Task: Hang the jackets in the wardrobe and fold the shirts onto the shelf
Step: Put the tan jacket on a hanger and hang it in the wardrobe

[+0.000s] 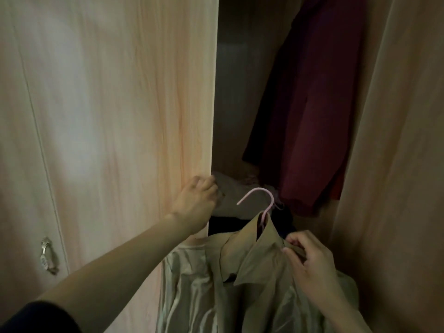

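The edge of the pale wardrobe door (pixel 144 116) is gripped by the left hand (pixel 195 203), fingers curled around it. At five o'clock, the shoulder of a khaki jacket (pixel 240 272) is pinched by the right hand (pixel 310 265). The jacket is carried on a pink hanger (pixel 265 203), hook upright before the opening. Inside, at one o'clock, a dark red garment (pixel 312 116) is hung; folded clothes (pixel 237 195) lie below.
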### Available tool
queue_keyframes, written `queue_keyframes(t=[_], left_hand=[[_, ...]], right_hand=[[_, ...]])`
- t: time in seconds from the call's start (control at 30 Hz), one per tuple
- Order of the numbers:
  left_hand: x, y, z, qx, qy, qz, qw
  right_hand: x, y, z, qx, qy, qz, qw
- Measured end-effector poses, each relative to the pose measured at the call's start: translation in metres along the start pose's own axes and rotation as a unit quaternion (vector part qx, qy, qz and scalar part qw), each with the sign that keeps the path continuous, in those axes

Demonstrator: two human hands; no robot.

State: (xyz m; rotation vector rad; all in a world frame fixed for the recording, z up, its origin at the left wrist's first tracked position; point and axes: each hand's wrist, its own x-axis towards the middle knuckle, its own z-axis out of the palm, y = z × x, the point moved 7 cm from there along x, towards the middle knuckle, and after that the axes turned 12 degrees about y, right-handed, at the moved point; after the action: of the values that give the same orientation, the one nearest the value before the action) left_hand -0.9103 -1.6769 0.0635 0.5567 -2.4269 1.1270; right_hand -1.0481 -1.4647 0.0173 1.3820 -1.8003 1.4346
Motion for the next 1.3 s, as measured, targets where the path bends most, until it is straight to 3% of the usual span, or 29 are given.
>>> queue_keyframes(t=[0.27, 0.6, 1.03, 1.3], left_hand=[[0.005, 0.015, 0.002, 0.075, -0.11, -0.043, 0.99], [-0.059, 0.032, -0.068, 0.04, -0.06, -0.036, 0.997], [-0.172, 0.021, -0.158, 0.003, -0.03, -0.014, 0.999], [-0.268, -0.009, -0.205, -0.044, 0.033, -0.047, 0.997]], right_hand=[[0.0, 0.023, 0.009, 0.057, -0.023, -0.003, 0.998], [-0.027, 0.0, -0.024, 0.094, -0.033, 0.007, 0.995], [-0.074, -0.106, -0.036, 0.103, -0.034, -0.039, 0.993], [-0.127, -0.164, -0.038, 0.104, -0.046, -0.027, 0.993]])
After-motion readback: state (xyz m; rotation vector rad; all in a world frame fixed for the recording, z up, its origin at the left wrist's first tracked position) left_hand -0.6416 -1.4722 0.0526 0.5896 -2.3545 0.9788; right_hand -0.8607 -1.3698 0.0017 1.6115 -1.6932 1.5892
